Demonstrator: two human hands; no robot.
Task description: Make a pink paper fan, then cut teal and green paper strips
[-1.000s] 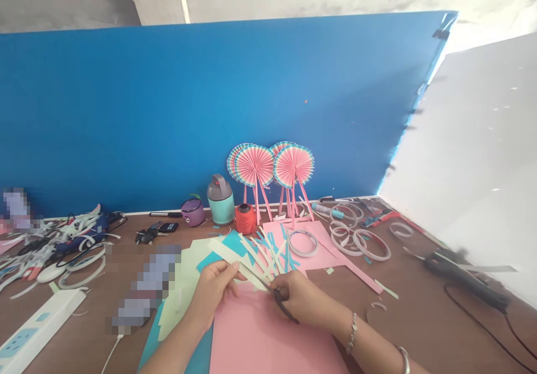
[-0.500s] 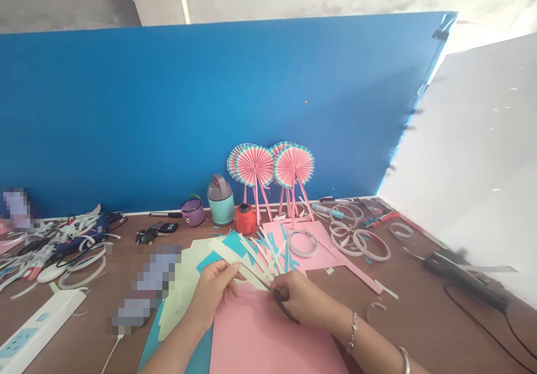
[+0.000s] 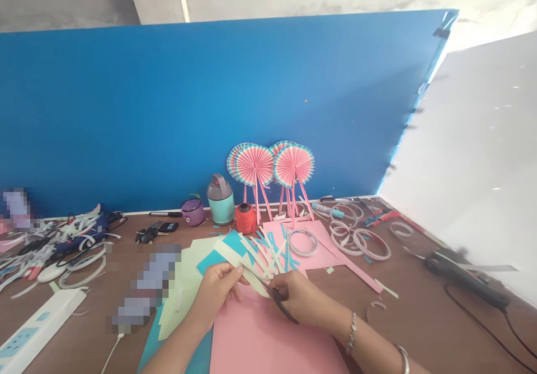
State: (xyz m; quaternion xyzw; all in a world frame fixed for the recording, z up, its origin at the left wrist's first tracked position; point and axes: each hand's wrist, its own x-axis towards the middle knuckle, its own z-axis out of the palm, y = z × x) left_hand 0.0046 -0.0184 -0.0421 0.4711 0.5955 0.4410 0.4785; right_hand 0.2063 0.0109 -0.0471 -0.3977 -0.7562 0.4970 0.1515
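fingers (image 3: 230, 273) of left hand (image 3: 216, 297) clamped on pale green paper strip (image 3: 251, 270); right hand (image 3: 293, 298) closed around black scissors (image 3: 279, 300), which meet the strip's end, both above pink card sheet (image 3: 268, 335) on brown table (image 3: 419, 329).

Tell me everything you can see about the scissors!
The scissors are dark and slim, and the person's right hand hides most of them. They look black, but their material is hard to tell. They lie tilted: one dark end pokes out past the hand toward the lower right, and the other reaches up-left to a pale green paper strip, above a pink paper sheet.
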